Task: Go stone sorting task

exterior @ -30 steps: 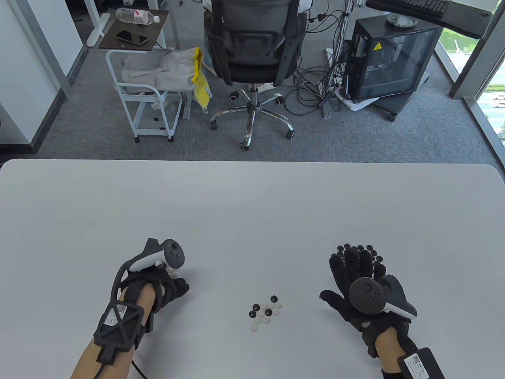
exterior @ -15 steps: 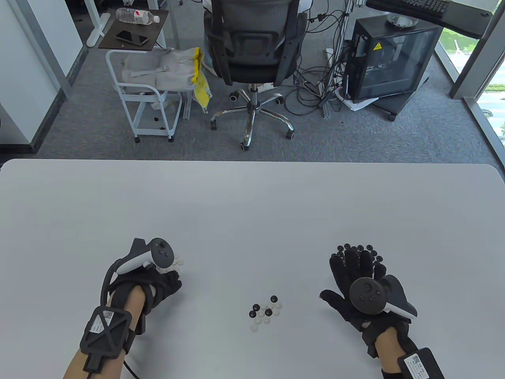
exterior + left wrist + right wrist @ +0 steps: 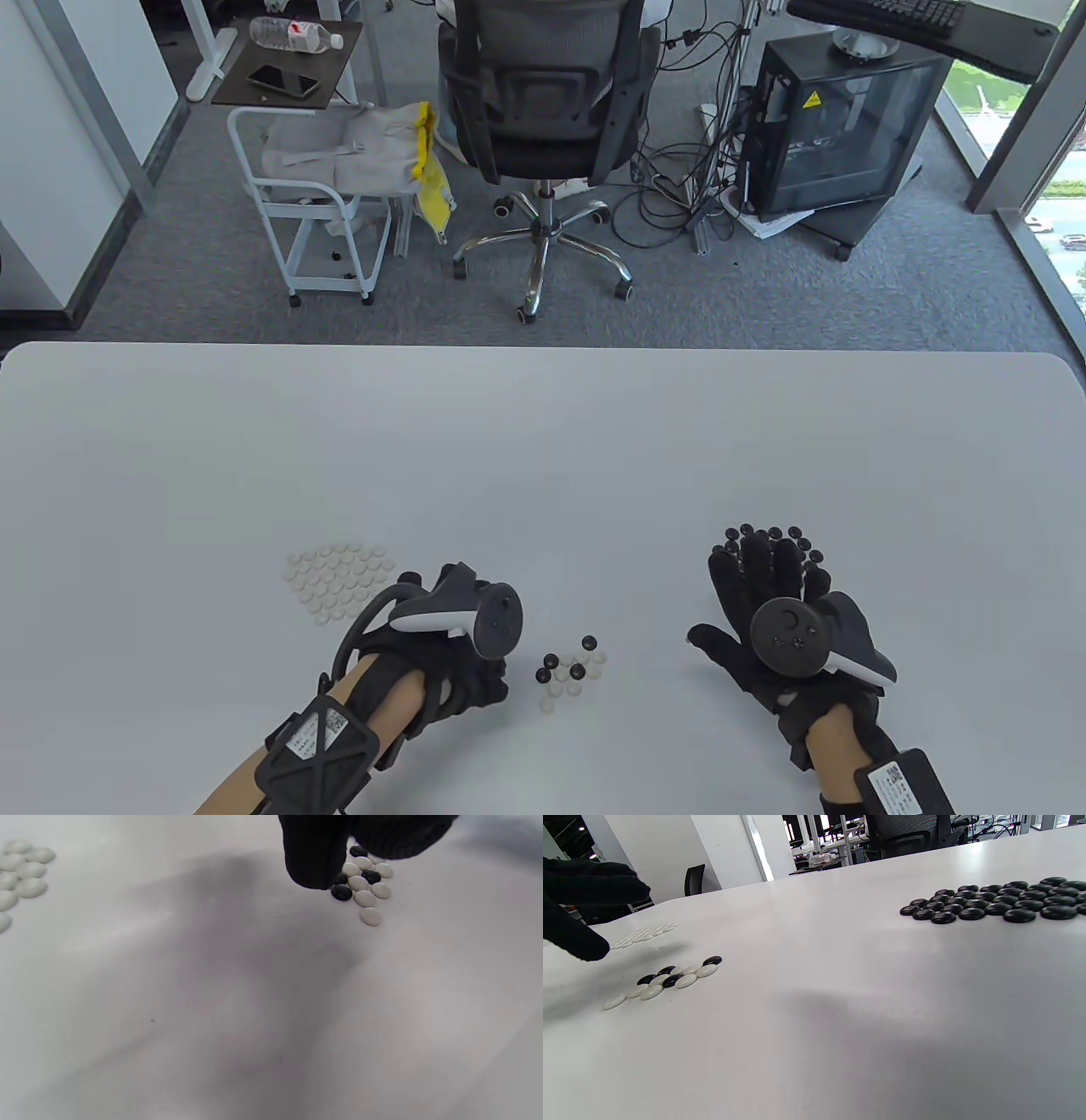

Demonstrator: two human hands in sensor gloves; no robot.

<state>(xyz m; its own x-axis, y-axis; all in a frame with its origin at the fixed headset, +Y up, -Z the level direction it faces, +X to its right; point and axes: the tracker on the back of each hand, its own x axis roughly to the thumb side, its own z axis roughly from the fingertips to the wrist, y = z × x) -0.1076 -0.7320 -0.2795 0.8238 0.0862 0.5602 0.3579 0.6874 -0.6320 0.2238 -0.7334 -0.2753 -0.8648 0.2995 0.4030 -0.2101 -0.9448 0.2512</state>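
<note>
Mixed stones (image 3: pixel 570 668), black and white, near the table's (image 3: pixel 543 441) front middle. Left hand (image 3: pixel 462 675) just beside them, fingers curled, grasp hidden from above; left wrist view shows fingertips (image 3: pixel 316 861) over the pile, nothing visibly held. White pile (image 3: pixel 338 580) far left. Right hand (image 3: pixel 764 611) flat, fingers spread, black pile (image 3: pixel 992 902) at its fingertips, clearer in right wrist view.

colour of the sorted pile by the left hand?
White; the sorted pile shows best in the table view.

Mixed stones (image 3: pixel 570 671) lie between two sorted piles (image 3: pixel 339 580)
</note>
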